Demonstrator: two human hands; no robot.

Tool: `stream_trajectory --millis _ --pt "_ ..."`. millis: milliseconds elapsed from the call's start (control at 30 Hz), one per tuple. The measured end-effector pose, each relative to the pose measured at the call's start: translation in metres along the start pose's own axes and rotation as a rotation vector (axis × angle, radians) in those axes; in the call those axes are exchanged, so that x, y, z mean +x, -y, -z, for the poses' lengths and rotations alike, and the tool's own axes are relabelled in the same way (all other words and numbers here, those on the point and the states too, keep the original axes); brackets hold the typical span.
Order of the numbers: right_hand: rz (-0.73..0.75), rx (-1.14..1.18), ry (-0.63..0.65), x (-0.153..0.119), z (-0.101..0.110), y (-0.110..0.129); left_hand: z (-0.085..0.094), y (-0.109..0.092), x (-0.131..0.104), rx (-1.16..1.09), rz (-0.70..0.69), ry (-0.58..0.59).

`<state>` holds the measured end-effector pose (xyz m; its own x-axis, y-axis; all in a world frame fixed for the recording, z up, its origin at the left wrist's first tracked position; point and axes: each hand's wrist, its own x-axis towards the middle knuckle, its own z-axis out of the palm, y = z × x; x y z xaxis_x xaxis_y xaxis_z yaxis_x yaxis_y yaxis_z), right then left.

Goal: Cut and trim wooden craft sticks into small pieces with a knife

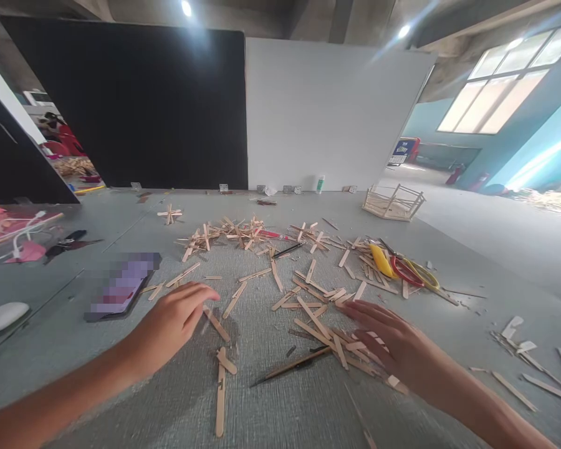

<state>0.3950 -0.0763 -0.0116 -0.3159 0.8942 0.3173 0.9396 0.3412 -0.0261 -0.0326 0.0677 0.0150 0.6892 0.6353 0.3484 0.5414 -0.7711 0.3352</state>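
Note:
My left hand (180,313) hovers left of centre, fingers loosely bent and thumb apart, with no object visible in it. Just right of its fingertips lies a wooden craft stick (216,324). Closer to me, a short stick piece rests across the top of a longer craft stick (220,399). My right hand (393,340) reaches over a loose pile of craft sticks (315,318), fingers stretched out and apart; some sticks are hidden beneath it. Between the hands, a dark pointed tool (290,366) touches the pile's near edge.
Farther back lie more sticks (236,234), some joined into star shapes, and a black pen (287,251). Scissors (414,272) and a yellow-handled tool (382,260) are at right, before a stick frame (394,202). A phone (124,284) and white mouse (4,317) sit left.

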Motion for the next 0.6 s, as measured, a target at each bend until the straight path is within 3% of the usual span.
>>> stream_trajectory --millis 133,267,400,600 --pt "0.016 -0.084 -0.100 -0.001 -0.013 -0.013 -0.003 0.002 0.001 -0.039 -0.030 0.057" --pt "0.096 0.019 -0.112 0.011 -0.019 -0.015 -0.005 -0.001 0.002 -0.088 -0.120 0.110" --pt "0.104 0.079 -0.054 0.041 -0.018 -0.004 -0.007 -0.009 0.001 -0.111 -0.158 0.157" --pt "-0.041 0.141 -0.055 0.088 -0.029 0.008 -0.005 -0.021 -0.001 -0.144 -0.117 0.207"
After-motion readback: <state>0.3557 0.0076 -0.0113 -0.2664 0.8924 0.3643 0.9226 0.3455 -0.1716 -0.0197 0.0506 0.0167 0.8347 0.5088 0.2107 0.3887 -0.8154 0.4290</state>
